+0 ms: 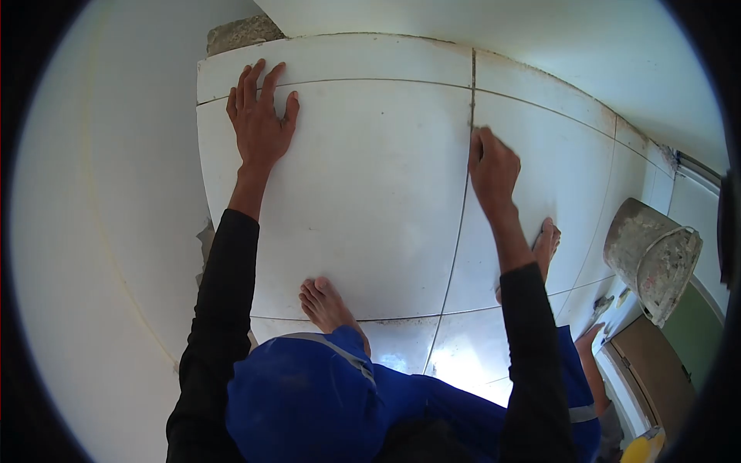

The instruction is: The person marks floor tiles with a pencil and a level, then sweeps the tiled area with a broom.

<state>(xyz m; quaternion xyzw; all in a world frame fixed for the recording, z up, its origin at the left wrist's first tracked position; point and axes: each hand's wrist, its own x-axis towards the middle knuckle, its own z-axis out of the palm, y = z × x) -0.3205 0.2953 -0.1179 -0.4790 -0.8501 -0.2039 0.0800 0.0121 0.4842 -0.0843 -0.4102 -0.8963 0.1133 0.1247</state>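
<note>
My left hand (pixel 261 127) lies on the white floor tiles near the far left corner, fingers spread across a thin joint. Its fingertips reach onto the narrow strip tile (pixel 347 63) along the wall, while the palm is over the large tile (pixel 363 193). My right hand (pixel 495 166) is closed, knuckles up, beside the dark joint (pixel 472 104) between two large tiles. Thumb and fingers are pressed together at that joint; whatever they pinch, if anything, is hidden.
A rough grey block (pixel 243 35) sits beyond the far left tile corner. On the right, a dirty, cement-stained bucket (pixel 644 247) leans with its handle hanging. A trowel-like tool (pixel 602 307) lies near it. My bare feet (pixel 328 302) are on the tiles. Walls border the left and far sides.
</note>
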